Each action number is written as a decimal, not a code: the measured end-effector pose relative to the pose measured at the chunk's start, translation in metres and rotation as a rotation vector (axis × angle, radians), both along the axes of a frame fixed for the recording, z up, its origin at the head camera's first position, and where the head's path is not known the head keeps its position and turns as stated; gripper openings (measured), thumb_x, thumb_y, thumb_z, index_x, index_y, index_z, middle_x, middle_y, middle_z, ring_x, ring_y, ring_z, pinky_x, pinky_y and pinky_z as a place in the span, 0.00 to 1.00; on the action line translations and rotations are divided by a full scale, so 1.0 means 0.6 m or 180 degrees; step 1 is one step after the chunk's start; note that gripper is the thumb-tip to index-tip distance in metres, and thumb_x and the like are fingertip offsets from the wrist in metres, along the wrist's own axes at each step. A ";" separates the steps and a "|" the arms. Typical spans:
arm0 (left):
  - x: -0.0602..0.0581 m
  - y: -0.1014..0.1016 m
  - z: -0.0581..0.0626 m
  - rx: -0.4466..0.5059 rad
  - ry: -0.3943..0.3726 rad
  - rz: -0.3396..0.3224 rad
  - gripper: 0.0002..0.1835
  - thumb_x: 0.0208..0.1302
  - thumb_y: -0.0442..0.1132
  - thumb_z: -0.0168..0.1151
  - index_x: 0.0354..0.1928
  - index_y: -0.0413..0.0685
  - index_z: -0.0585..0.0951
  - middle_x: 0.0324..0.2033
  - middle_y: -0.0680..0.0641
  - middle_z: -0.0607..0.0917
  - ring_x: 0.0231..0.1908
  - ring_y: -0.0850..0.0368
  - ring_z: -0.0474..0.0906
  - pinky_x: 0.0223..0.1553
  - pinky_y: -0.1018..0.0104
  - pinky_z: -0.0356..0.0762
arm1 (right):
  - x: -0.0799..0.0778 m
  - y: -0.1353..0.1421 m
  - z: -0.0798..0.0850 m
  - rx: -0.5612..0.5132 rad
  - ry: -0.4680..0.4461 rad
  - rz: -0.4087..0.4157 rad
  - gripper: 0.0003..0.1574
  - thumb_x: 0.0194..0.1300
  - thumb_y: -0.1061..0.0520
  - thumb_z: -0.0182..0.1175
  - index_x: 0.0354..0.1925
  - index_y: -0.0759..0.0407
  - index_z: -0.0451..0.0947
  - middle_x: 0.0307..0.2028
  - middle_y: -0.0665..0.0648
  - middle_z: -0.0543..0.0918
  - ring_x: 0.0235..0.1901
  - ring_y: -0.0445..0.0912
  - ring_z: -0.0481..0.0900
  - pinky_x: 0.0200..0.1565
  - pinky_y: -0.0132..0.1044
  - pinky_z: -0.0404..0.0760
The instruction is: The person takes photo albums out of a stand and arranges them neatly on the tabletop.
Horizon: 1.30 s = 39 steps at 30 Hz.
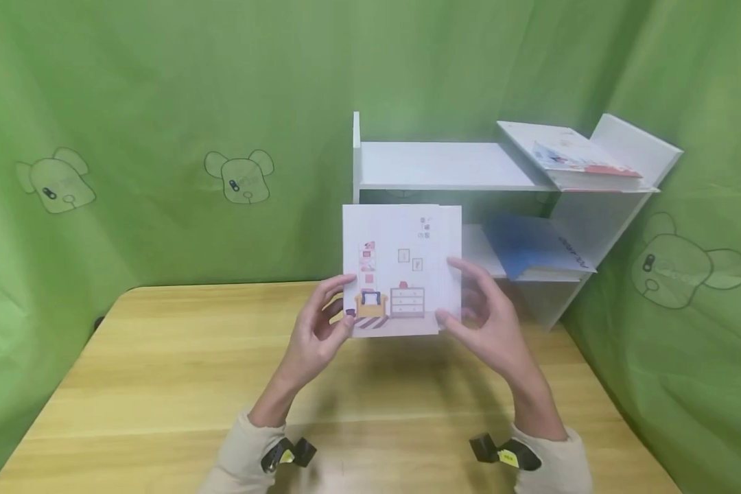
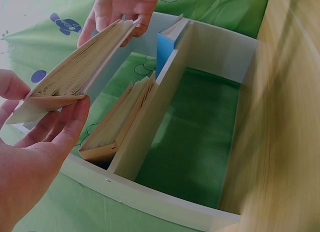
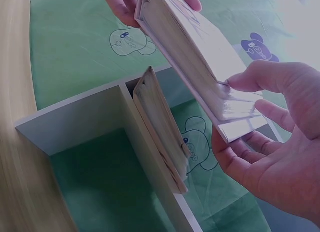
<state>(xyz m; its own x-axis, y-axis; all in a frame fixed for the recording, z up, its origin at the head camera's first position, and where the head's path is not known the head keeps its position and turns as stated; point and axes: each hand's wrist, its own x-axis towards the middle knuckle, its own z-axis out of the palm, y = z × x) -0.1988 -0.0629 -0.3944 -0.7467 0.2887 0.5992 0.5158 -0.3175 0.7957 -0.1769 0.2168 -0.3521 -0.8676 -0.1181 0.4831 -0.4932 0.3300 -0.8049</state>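
A white square book (image 1: 385, 274), its cover printed with a yellow armchair, a chest of drawers and small pictures, is held up between both hands above the table. My left hand (image 1: 315, 326) grips its left edge, thumb in front and fingers behind. On the other side, my right hand (image 1: 490, 322) pinches the right edge, where a strip shows beyond the front cover. Seen from the left wrist, page edges (image 2: 75, 66) fan slightly between the covers. The right wrist view shows the thick page block (image 3: 190, 56) and my right thumb on the front cover.
Behind the book stands a white two-tier shelf (image 1: 432, 165). A white illustrated book (image 1: 586, 154) leans at the right of its upper tier, a blue book (image 1: 531, 247) below. The wooden table (image 1: 179, 363) lies underneath, with a green curtain (image 1: 160, 82) behind and at both sides.
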 end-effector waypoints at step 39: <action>0.008 -0.040 -0.006 -0.0009 -0.0111 0.0134 0.32 0.63 0.18 0.51 0.71 0.37 0.65 0.63 0.33 0.71 0.59 0.41 0.77 0.51 0.53 0.87 | -0.010 -0.043 -0.022 -0.0222 -0.0072 0.0193 0.52 0.57 0.74 0.70 0.74 0.48 0.66 0.70 0.54 0.70 0.53 0.53 0.81 0.48 0.38 0.87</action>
